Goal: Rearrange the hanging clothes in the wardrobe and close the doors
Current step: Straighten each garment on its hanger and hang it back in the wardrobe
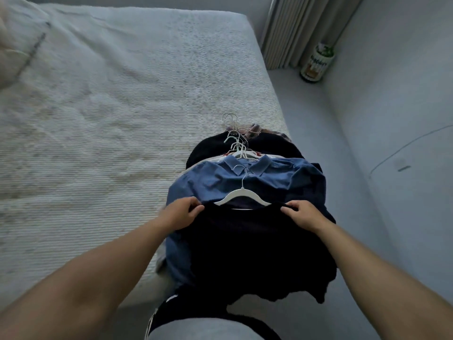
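Note:
A pile of clothes on white hangers lies at the near right corner of the bed (110, 119). On top is a black garment (247, 249) on a white hanger (241, 196). My left hand (182, 213) pinches its left shoulder and my right hand (302, 215) pinches its right shoulder. Under it lies a blue collared shirt (264, 176). Beneath that are another black garment (210, 148) and a plaid one (255, 130), with several white hanger hooks (235, 141) sticking out toward the far side. No wardrobe is in view.
A pillow (14, 47) lies at the bed's far left. A pale floor strip (326, 133) runs along the right of the bed beside a wall. A curtain (299, 28) hangs at the far right, with a bottle (316, 63) at its foot.

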